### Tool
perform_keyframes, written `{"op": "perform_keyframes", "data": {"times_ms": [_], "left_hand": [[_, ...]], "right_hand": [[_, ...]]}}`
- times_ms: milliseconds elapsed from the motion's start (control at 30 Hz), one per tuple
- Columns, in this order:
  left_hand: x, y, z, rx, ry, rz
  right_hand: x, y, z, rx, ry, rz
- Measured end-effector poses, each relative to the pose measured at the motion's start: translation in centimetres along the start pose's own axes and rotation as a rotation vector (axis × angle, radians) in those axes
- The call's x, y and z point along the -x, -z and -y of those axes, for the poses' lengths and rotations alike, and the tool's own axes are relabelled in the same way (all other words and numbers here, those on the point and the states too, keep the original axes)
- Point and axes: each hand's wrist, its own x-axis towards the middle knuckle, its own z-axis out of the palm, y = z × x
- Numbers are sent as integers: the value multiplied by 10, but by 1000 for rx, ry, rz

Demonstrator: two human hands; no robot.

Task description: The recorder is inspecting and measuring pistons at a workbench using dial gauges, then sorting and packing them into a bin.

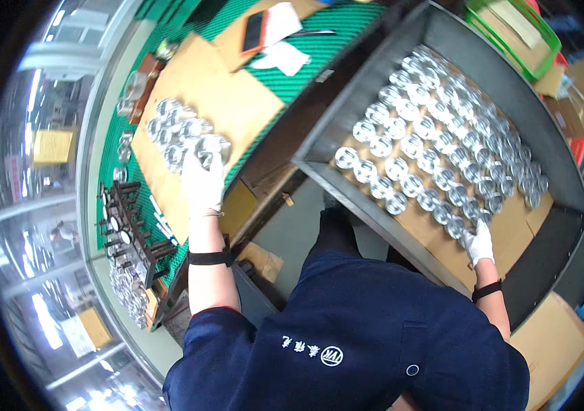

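My left hand, in a white glove, grips a shiny round metal part at the near edge of a cluster of similar metal parts. That cluster sits on a brown cardboard sheet on the left bench. Far to the right, my gloved right hand reaches into a large grey tray. Its fingers are closed at a shiny round part at the near end of the rows; the fingertips are small and partly hidden. Several rows of round metal parts stand on the cardboard lining the tray.
A dark rack with pegs stands at the bench's left edge, near more shiny parts. An orange-edged phone and white paper lie on the green ribbed mat. Behind the tray is a green crate.
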Motion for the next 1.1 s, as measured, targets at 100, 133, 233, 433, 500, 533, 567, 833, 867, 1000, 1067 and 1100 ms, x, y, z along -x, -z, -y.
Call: {"op": "perform_keyframes", "data": {"times_ms": [100, 133, 233, 433, 500, 533, 567, 833, 867, 1000, 1067, 1100], "left_hand": [[-13, 55, 83, 114, 194, -86], [-14, 69, 101, 116, 216, -97], [-17, 93, 140, 32, 268, -89], [28, 106, 198, 164, 490, 14], [45, 107, 204, 187, 506, -11], [49, 111, 204, 180, 506, 18], [61, 107, 216, 213, 504, 8], [99, 124, 247, 228, 652, -13], [93, 125, 248, 229, 638, -13], [50, 133, 247, 217, 512, -54], [19, 131, 252, 216, 427, -43], [-2, 131, 247, 195, 384, -24]], "right_hand": [[-10, -13, 200, -21, 409, 56], [-2, -22, 276, -49, 441, 135], [29, -56, 472, -18, 986, 326], [101, -159, 713, 378, 1240, 568], [100, -188, 740, 508, 973, 608], [88, -219, 735, 511, 998, 536], [79, -244, 730, 511, 1026, 464], [120, -273, 748, 637, 1032, 489], [117, -276, 752, 639, 1010, 513], [106, -284, 748, 584, 978, 497], [97, -280, 740, 565, 1066, 479], [90, -274, 735, 563, 1045, 467]]}}
